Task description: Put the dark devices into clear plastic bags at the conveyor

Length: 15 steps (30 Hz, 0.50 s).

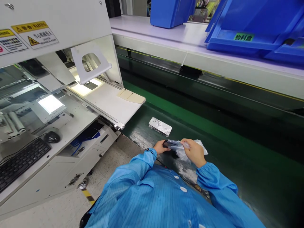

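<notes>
Leftmost, on the near side, a black keyboard (22, 164) lies beside a black computer mouse (52, 137) on the pale ledge of a white machine cabinet (59, 19) that bears yellow-topped warning labels. Right of these, the machine's flat white platform (108, 103) reaches out, with a cream-coloured plate (131, 95) at its far right corner. Beyond its end, a small stack of flat, silvery-white rounded rectangular plates (160, 126) rests on the dark green belt (237, 142). Just nearer and to the right, the left hand (161, 147) pinches the left end of a thin, glossy, grey-blue filmy piece (175, 144), held between both hands near the person's body; its exact make is too small to tell. Crumpled translucent white plastic (201, 146) lies under and beside the right hand (195, 153), whose fingers grip the piece's right end. On the far right, blue plastic bins (251, 34) stand on a long white shelf (237, 65).
</notes>
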{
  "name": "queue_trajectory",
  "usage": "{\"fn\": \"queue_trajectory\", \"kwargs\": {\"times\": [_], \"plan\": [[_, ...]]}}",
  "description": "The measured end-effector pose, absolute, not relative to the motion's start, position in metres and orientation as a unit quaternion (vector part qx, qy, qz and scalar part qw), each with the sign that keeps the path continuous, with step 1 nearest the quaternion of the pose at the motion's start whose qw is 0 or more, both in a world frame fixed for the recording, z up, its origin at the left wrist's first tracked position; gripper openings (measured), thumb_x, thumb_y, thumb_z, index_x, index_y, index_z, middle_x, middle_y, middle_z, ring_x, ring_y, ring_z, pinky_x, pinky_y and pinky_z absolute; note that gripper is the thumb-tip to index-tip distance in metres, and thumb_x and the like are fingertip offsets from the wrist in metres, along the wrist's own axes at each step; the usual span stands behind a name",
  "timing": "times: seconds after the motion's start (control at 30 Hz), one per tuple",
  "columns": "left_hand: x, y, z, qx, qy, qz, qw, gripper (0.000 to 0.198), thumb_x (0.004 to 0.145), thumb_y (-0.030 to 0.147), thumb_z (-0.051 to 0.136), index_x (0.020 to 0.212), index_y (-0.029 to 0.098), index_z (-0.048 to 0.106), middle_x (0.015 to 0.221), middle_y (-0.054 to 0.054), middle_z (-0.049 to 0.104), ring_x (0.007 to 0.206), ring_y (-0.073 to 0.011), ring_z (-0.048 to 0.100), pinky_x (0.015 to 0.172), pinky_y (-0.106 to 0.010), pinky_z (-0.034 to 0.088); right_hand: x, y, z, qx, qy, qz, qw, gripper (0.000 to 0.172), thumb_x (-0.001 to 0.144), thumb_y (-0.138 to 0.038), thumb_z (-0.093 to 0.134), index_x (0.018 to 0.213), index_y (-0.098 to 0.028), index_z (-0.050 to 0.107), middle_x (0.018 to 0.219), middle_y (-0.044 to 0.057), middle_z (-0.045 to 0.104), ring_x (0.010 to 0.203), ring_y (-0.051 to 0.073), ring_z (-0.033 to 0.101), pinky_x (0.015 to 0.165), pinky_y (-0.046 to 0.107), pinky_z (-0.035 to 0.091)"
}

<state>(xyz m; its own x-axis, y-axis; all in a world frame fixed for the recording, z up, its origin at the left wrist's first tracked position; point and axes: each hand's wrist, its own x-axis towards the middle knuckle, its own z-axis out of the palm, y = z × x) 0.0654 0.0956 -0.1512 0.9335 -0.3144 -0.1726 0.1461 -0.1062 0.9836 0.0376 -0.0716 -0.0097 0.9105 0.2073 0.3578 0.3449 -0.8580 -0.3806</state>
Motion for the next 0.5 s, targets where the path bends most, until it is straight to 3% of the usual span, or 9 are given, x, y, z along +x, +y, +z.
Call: {"fn": "queue_trajectory", "kwargs": {"times": [0.23, 0.5], "plan": [[0.0635, 0.0962, -0.1473, 0.735, -0.063, -0.166, 0.654, 0.045, 0.06, 0.009, 0.076, 0.103, 0.009, 0.063, 0.09, -0.006, 0.066, 0.088, -0.0181, 0.06, 0.088, -0.03, 0.046, 0.0408, -0.0761, -0.0067, -0.937, -0.101, -0.123, 0.312, 0.03, 0.079, -0.041, 0.041, 0.076, -0.02, 0.062, 0.077, 0.003, 0.066, 0.071, 0.019, 0.06, 0.062, 0.029, 0.044], [0.0628, 0.093, -0.1467, 0.741, -0.056, -0.167, 0.648, 0.025, 0.066, 0.006, 0.068, 0.091, 0.009, 0.065, 0.085, -0.004, 0.066, 0.082, -0.0154, 0.06, 0.083, -0.027, 0.046, 0.0407, -0.0796, -0.0113, -0.951, -0.104, -0.1, 0.273, 0.028, 0.081, -0.036, 0.037, 0.076, -0.02, 0.06, 0.076, 0.004, 0.063, 0.07, 0.018, 0.058, 0.06, 0.029, 0.043]]}}
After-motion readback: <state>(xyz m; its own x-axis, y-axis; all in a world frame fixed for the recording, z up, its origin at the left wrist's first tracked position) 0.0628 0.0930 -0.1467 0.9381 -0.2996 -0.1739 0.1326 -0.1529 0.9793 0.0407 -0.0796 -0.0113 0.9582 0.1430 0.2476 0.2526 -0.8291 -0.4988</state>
